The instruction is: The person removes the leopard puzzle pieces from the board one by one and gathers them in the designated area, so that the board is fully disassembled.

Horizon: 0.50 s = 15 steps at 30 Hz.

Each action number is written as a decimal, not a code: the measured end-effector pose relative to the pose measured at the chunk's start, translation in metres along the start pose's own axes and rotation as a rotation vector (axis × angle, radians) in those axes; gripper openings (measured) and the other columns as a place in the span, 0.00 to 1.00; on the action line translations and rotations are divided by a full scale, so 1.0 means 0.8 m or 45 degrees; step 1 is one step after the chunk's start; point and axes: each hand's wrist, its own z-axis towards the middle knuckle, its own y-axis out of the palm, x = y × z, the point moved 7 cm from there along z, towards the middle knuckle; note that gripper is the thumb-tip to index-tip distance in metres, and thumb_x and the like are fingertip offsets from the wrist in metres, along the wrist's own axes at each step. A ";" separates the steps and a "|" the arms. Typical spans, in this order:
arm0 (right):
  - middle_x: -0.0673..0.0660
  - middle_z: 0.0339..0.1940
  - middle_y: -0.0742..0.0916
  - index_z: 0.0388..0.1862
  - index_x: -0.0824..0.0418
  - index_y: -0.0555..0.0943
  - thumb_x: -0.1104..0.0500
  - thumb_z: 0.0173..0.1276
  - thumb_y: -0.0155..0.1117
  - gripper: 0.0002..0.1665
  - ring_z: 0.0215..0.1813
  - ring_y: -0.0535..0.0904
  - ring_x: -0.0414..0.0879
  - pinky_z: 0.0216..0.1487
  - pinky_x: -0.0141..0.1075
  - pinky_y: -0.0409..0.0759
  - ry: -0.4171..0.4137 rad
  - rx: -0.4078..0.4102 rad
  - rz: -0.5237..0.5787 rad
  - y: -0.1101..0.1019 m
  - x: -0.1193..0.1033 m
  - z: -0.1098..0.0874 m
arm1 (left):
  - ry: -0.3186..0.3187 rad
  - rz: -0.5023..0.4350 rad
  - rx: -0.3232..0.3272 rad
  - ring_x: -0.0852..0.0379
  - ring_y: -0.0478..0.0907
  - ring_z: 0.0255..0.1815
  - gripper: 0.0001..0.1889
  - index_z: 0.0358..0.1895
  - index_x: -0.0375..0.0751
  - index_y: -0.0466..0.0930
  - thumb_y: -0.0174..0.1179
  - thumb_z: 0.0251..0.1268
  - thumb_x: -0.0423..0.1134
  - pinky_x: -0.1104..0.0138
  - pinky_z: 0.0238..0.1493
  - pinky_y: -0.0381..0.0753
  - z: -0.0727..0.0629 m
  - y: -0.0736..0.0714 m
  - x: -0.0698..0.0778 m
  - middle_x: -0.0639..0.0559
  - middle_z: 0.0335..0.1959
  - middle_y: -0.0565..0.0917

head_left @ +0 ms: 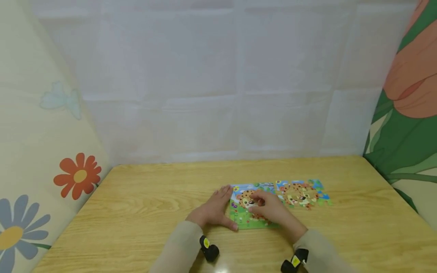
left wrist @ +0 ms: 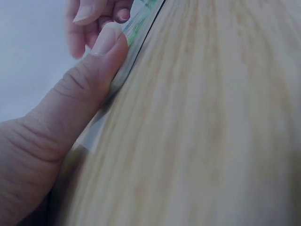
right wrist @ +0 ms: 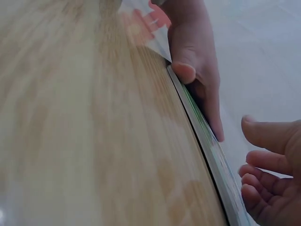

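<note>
A flat puzzle board point(head_left: 243, 220) printed with a spotted cartoon animal lies on the wooden table. My left hand point(head_left: 216, 208) rests at its left side, fingers fairly straight, the thumb at the near left corner. In the left wrist view that thumb point(left wrist: 89, 70) lies along the board's edge. Over the board's right half hovers my right hand point(head_left: 269, 207), with thumb and fingers bent but apart. The right wrist view shows a gap between its thumb point(right wrist: 268, 134) and fingers, with nothing seen in it. Part of the printed animal is hidden beneath this hand.
Just right of the board lie joined jigsaw pieces point(head_left: 300, 192) with a similar spotted animal and an uneven right edge. The wooden table point(head_left: 153, 197) reaches a white cloth backdrop point(head_left: 205, 113). Flower-printed panels stand at left and right. Each wrist wears a small black device.
</note>
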 end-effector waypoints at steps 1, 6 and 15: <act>0.57 0.36 0.82 0.48 0.69 0.79 0.59 0.55 0.70 0.24 0.34 0.72 0.41 0.33 0.29 0.73 -0.028 -0.010 -0.028 0.004 -0.003 0.001 | 0.003 -0.003 0.003 0.45 0.38 0.75 0.67 0.73 0.32 0.41 0.71 0.33 0.63 0.53 0.74 0.38 0.000 0.000 0.000 0.39 0.74 0.43; 0.54 0.33 0.82 0.48 0.68 0.80 0.58 0.52 0.72 0.25 0.31 0.70 0.40 0.32 0.29 0.72 -0.073 -0.068 -0.101 0.025 -0.012 0.005 | 0.003 -0.046 0.001 0.45 0.37 0.75 0.66 0.73 0.33 0.41 0.72 0.34 0.62 0.54 0.74 0.37 0.000 0.002 -0.002 0.39 0.75 0.42; 0.55 0.38 0.83 0.44 0.65 0.81 0.59 0.48 0.74 0.23 0.40 0.74 0.46 0.42 0.40 0.75 -0.093 -0.120 -0.149 0.038 -0.018 0.006 | 0.000 -0.033 -0.008 0.46 0.37 0.75 0.67 0.73 0.34 0.40 0.71 0.34 0.64 0.54 0.74 0.36 0.001 0.002 -0.003 0.40 0.75 0.42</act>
